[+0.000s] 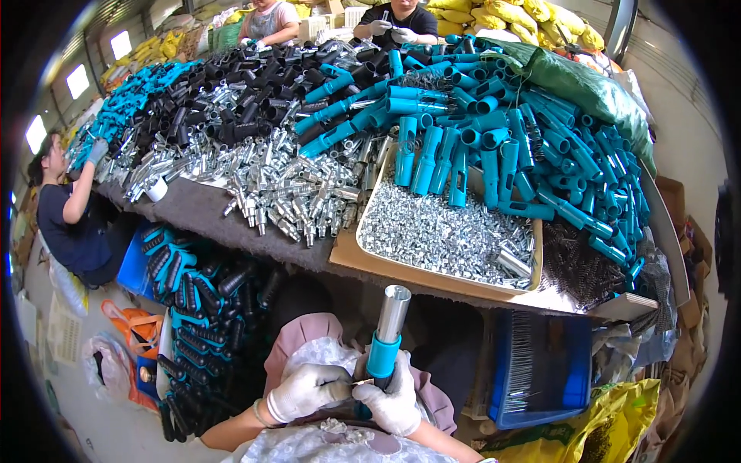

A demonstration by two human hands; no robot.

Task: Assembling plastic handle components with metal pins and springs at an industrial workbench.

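Note:
My right hand (394, 397), in a white glove, wraps round the lower part of a teal plastic sleeve (384, 356). A shiny metal tube (395, 307) stands up out of the sleeve's top end, nearly upright above my lap. Against the sleeve's lower side, the gloved fingers of my left hand (307, 392) are pinched together. A small light piece shows at their tips, too small to name. The sleeve's bottom end is partly hidden by my right hand.
Ahead, a tray (367, 248) of small metal parts sits at the table edge. Teal sleeves (494, 166), metal fittings (289, 189) and black tubes (255, 96) are heaped behind. Dark springs (583, 274) lie right. Below are a blue bin (500, 417) and black-teal handles (202, 347). Co-workers sit around.

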